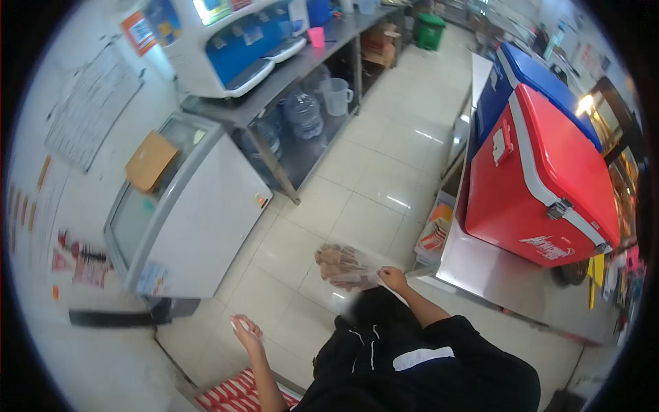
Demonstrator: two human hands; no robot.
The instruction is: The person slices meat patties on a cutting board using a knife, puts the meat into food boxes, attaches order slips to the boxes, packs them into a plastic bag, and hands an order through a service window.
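My right hand (392, 279) is closed on the gathered end of a clear plastic bag (345, 267). Brown lumpy pieces fill the bag, which hangs over the tiled floor in front of my dark clothing; exactly what they are I cannot make out. My left hand (246, 332) is held out low on the left, apart from the bag. Its fingers are curled, and something small and whitish shows at them, too blurred to name. Below that hand lies a red-and-white striped stack (233, 393).
A chest freezer (206, 220) with a cardboard piece (151, 162) on its glass lid stands left. Behind it, a metal counter (274, 103) carries a drink dispenser (240, 55). At right, red (542, 172) and blue (542, 86) coolers sit on a steel table (473, 268).
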